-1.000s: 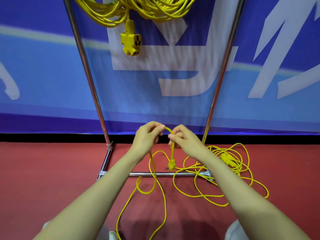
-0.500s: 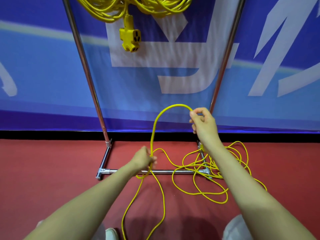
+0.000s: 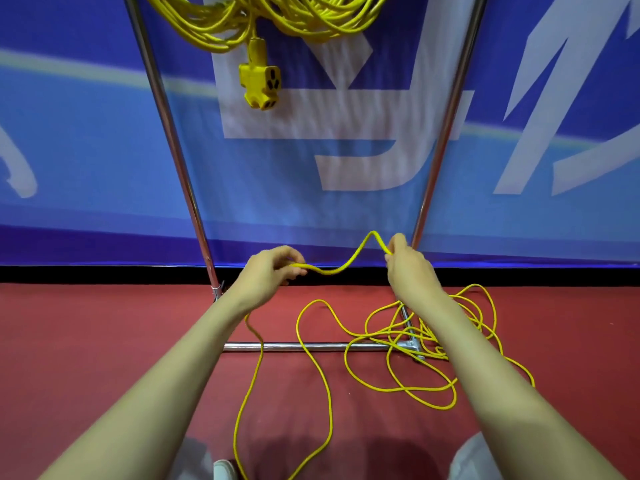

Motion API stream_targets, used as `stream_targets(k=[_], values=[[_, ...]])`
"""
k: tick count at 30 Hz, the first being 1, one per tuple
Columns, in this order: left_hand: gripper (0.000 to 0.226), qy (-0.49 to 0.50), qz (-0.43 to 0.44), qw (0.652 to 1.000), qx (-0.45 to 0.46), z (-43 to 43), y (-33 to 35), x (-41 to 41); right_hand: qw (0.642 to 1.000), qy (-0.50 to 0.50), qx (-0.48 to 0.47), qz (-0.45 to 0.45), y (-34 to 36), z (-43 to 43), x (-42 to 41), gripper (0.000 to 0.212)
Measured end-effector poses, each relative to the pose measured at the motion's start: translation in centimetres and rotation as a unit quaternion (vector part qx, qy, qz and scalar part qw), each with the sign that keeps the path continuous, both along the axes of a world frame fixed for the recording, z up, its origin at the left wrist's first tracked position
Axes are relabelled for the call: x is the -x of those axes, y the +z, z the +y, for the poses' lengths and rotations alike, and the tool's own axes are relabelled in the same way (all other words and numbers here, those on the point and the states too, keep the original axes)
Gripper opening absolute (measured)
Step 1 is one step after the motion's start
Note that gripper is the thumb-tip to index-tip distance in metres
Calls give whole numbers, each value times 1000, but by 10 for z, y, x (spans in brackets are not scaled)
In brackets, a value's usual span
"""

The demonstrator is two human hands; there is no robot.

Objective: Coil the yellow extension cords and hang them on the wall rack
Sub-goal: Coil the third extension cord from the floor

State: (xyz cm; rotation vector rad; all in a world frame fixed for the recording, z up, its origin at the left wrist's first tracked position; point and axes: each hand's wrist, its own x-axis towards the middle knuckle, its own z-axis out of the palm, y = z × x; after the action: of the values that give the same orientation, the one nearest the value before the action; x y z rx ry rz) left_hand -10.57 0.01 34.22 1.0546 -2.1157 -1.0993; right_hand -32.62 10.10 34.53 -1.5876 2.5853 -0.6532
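A thin yellow extension cord (image 3: pixel 346 263) stretches in a wavy span between my two hands. My left hand (image 3: pixel 272 271) grips one end of that span, fingers curled round it. My right hand (image 3: pixel 407 263) pinches the other end, slightly higher. From both hands the cord drops to the red floor, where loose loops (image 3: pixel 412 368) lie tangled around the rack's right foot. One long loop (image 3: pixel 287 427) trails toward my feet. Coiled yellow cords (image 3: pixel 277 19) hang at the top of the chrome rack (image 3: pixel 180 161), with a yellow multi-outlet socket (image 3: pixel 261 83) dangling below them.
The rack's right upright (image 3: pixel 446 123) and low crossbar (image 3: pixel 311 347) frame the work area. A blue banner wall (image 3: pixel 104 150) with white shapes stands right behind. The red floor (image 3: pixel 86 341) spreads to both sides. My shoe (image 3: pixel 223 469) shows at the bottom edge.
My left hand has risen from near the floor to level with my right. The tall arch of cord between the hands has flattened into a low wavy span, and my right hand has dropped slightly.
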Motion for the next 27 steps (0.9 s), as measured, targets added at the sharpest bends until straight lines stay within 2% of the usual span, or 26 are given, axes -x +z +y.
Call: stream_targets(k=[3, 5, 7, 8, 10, 12, 13, 16, 18, 20, 23, 24, 25, 27], values=[[15, -114, 15, 993, -9, 10, 9, 4, 998, 59, -14, -21, -2, 0, 0, 20], [15, -119, 27, 992, 19, 12, 13, 9, 982, 139, -13, -131, 2, 1, -6, 23], [19, -110, 41, 992, 41, 17, 15, 15, 935, 203, -39, -289, 10, 6, -22, 29], [25, -107, 55, 992, 32, 20, 14, 18, 918, 228, -48, -320, 12, 7, -29, 29], [36, -101, 90, 991, -11, 24, 13, 22, 917, 277, -39, -284, 8, 6, -35, 17], [36, -96, 107, 989, -40, 21, 12, 22, 919, 279, -11, -277, 5, 2, -31, 13], [34, -86, 102, 990, -48, 16, 9, 19, 910, 263, 16, -319, 6, 0, -28, 14], [24, -57, 45, 993, -96, -2, -6, 2, 842, 193, 140, -484, 16, -1, -12, 15], [18, -53, 49, 982, -174, -6, -17, -7, 815, 165, 186, -523, 21, -1, 1, 16], [11, -29, 111, 973, -199, -7, -20, -7, 830, 153, 161, -512, 19, 0, 10, 18], [7, 64, 255, 949, -172, -8, -6, -6, 878, 98, 56, -466, 19, 3, 8, 50], [8, 83, 275, 945, -153, -9, 0, -8, 897, 78, 27, -435, 18, 4, 8, 58], [9, 86, 268, 951, -127, -10, 6, -10, 917, 57, 10, -395, 18, 3, 8, 61], [7, 44, 189, 979, -56, -9, 13, -14, 942, 30, 8, -334, 15, 0, 11, 59]])
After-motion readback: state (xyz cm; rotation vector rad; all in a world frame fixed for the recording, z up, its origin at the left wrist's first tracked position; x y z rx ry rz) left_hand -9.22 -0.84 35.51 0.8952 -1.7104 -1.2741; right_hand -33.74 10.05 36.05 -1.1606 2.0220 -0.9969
